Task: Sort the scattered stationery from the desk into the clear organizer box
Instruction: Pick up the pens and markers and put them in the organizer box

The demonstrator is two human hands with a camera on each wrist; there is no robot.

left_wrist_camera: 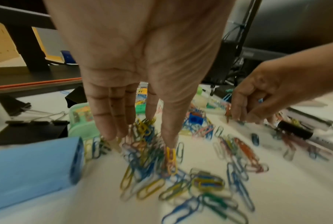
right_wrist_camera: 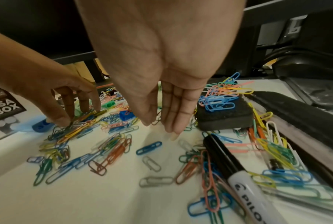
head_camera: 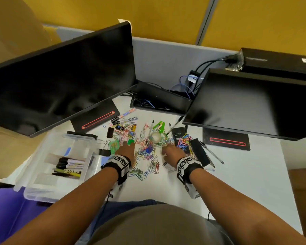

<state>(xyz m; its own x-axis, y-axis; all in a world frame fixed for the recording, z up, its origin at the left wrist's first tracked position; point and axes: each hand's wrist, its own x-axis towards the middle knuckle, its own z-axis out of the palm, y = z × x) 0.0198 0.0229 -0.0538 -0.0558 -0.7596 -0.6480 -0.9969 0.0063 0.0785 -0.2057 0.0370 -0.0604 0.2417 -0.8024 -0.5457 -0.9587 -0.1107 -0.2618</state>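
Coloured paper clips (head_camera: 148,156) (left_wrist_camera: 152,159) (right_wrist_camera: 112,148) lie scattered over the white desk. My left hand (head_camera: 126,145) (left_wrist_camera: 140,136) (right_wrist_camera: 69,115) reaches down with straight fingers, its thumb and fingertips touching the thick of the pile. My right hand (head_camera: 166,151) (right_wrist_camera: 158,127) (left_wrist_camera: 246,118) hangs just over the desk to the right, fingers straight and close together, holding nothing. The clear organizer box (head_camera: 30,197) stands at the left, with several markers (head_camera: 69,167) in one compartment.
A black Pilot marker (right_wrist_camera: 229,163), a black eraser (right_wrist_camera: 221,119) topped with clips and pens (head_camera: 212,152) lie right of my right hand. Binder clips (head_camera: 104,151), a green case (left_wrist_camera: 81,118), a blue pad (left_wrist_camera: 27,171) and a tape roll (head_camera: 155,137) sit around. Two monitors (head_camera: 60,82) overhang the back.
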